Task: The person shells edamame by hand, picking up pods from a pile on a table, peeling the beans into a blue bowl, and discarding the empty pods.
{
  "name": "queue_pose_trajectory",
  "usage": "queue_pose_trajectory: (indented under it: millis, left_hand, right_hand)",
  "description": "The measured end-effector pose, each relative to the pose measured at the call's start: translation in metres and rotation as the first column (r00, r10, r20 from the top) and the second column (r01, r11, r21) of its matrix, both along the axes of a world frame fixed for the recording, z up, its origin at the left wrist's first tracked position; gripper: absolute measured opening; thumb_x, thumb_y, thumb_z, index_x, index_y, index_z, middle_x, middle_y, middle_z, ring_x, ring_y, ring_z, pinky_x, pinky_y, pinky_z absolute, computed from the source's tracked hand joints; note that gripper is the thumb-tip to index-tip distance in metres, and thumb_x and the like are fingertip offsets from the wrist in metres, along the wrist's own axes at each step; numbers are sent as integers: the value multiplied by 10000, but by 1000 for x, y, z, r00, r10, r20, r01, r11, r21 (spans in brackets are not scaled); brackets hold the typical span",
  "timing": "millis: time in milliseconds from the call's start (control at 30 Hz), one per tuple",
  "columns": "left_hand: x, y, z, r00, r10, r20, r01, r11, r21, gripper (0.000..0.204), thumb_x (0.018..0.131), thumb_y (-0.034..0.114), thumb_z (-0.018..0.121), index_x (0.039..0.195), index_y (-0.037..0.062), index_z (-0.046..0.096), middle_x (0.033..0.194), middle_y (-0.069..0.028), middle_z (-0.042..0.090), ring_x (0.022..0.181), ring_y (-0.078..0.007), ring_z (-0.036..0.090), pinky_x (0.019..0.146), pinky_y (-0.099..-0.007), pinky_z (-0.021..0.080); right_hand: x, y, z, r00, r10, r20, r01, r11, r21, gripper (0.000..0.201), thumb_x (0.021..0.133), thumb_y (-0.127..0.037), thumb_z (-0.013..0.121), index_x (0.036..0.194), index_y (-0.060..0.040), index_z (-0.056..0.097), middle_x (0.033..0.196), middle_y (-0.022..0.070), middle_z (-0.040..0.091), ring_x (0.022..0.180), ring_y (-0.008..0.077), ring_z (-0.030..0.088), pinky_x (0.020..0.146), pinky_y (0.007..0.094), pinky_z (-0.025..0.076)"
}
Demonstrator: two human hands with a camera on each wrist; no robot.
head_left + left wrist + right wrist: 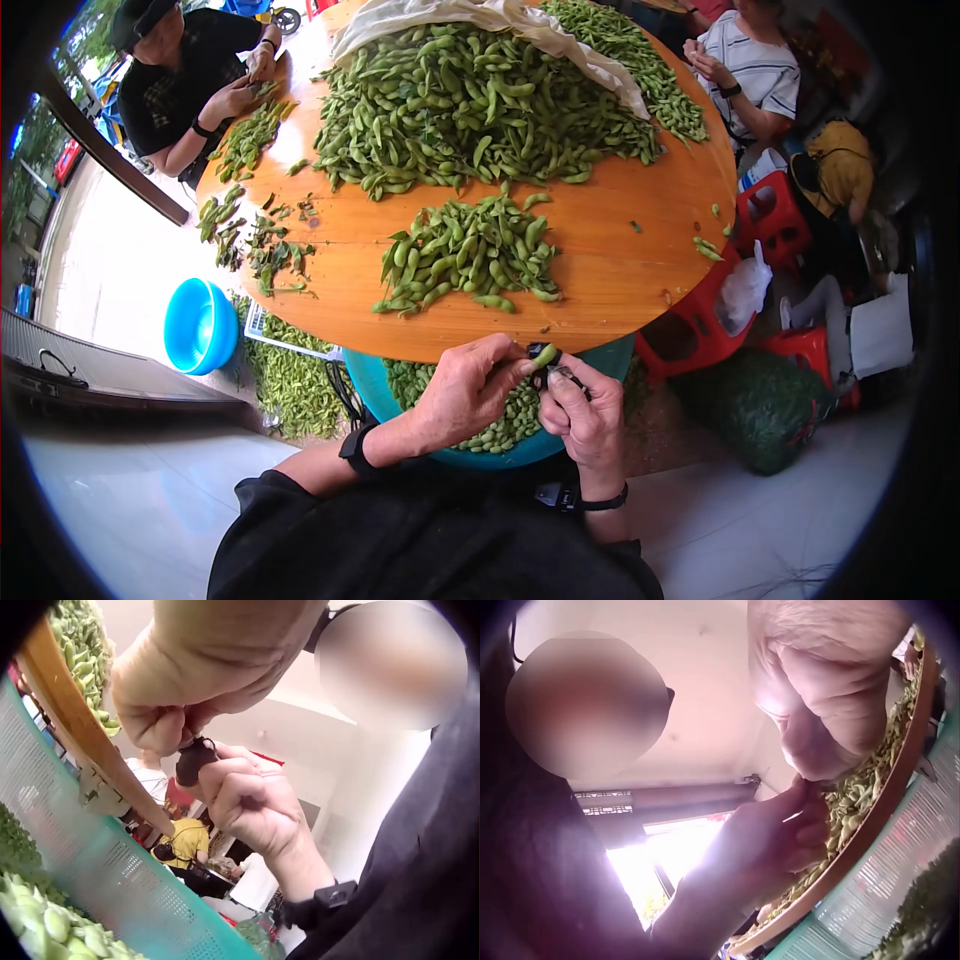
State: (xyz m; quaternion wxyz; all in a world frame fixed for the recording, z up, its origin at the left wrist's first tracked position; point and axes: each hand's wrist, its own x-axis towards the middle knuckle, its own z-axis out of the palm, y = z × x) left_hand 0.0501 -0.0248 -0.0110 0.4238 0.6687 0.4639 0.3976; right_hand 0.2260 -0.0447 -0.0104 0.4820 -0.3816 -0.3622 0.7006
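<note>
Over the table's near edge, my left hand (465, 392) pinches a green edamame pod (545, 355) between thumb and fingertips. My right hand (582, 412) is close against it, fingers curled round a small black thing (196, 761) at the fingertips; I cannot tell what kind it is. Both hands' fingertips meet at the pod in the head view. In the right wrist view the left hand (761, 840) partly hides the contact. A teal basket (380, 390) with green pods (515, 415) stands right below the hands. A small pile of pods (470, 250) lies ahead on the wooden table (620, 260).
A large heap of pods (470, 110) spills from a white cloth (560, 35) at the back. Two other people sit at the table's far left and right. A blue basin (200, 325) and a crate (300, 385) are at left; red stools (700, 330) stand at right.
</note>
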Motion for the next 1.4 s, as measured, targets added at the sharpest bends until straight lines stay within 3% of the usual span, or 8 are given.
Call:
queue_pose_trajectory:
  millis: [167, 500, 567, 633, 733, 800, 900, 1400]
  left_hand:
    - [2, -9, -14, 995, 104, 4, -100, 944, 315, 112, 827, -35, 689, 893, -11, 603, 736, -122, 555, 627, -286, 571, 567, -371, 447]
    - [-3, -17, -27, 994, 55, 91, -73, 974, 216, 107, 901, 57, 675, 871, 17, 580, 678, -82, 523, 581, -215, 537, 511, -318, 398]
    - [-10, -18, -30, 641, 136, 756, 465, 714, -523, 192, 985, 189, 603, 854, 60, 547, 654, -18, 492, 568, -135, 477, 482, -265, 315]
    - [-8, -16, -33, 493, 134, 860, 596, 668, -446, 239, 1034, 242, 519, 861, 77, 524, 673, 31, 473, 548, -72, 405, 457, -223, 256]
    - [-12, -14, -24, 555, 149, 818, 606, 602, -520, 241, 1021, 256, 547, 884, 57, 535, 679, 21, 496, 534, -73, 408, 452, -231, 291]
    - [-13, -14, -22, 883, -55, 466, 311, 813, -492, 283, 976, 293, 618, 917, 27, 543, 677, -12, 533, 526, -95, 493, 457, -258, 372]
    - [-7, -19, -5, 995, 5, 98, 8, 991, -133, 326, 921, 285, 690, 998, -8, 567, 760, -41, 608, 633, -72, 563, 534, -237, 443]
    - [-14, -17, -21, 973, -190, -134, 203, 975, 89, 209, 942, 42, 583, 1131, -47, 566, 671, -129, 635, 592, -247, 663, 536, -368, 509]
  right_hand:
    - [-4, -1, -4, 1000, 22, -11, -22, 998, -56, 222, 989, -49, 526, 1163, 77, 583, 629, -32, 432, 522, 35, 349, 467, 216, 296]
    - [-8, -6, -7, 996, -8, 87, 1, 997, 74, 164, 964, -6, 546, 1089, 88, 595, 740, -2, 479, 530, 48, 410, 466, 223, 335]
    - [-8, -7, -10, 991, -37, 126, 21, 992, 128, 146, 956, 3, 554, 1065, 91, 599, 782, 5, 490, 533, 51, 431, 461, 226, 339]
    - [-5, -8, -14, 1000, -2, -20, 5, 991, 137, 122, 950, 10, 559, 1027, 93, 605, 828, 7, 498, 537, 55, 453, 455, 230, 344]
    - [0, -7, -12, 1000, 19, 9, -20, 996, 84, 118, 949, 10, 556, 1015, 96, 604, 804, 10, 497, 537, 49, 458, 459, 224, 349]
    - [0, -7, -5, 985, 6, 172, -28, 991, 127, 117, 930, 12, 573, 1008, 93, 607, 792, 33, 520, 539, 83, 492, 472, 243, 374]
    - [-1, -9, -5, 870, -49, 491, -103, 955, 278, 129, 885, 14, 607, 994, 81, 617, 780, 90, 561, 571, 173, 563, 516, 287, 426]
    - [-1, -8, -12, 701, -164, 694, -214, 880, 423, 165, 795, 38, 642, 956, 72, 641, 803, 165, 604, 690, 326, 629, 613, 359, 492]
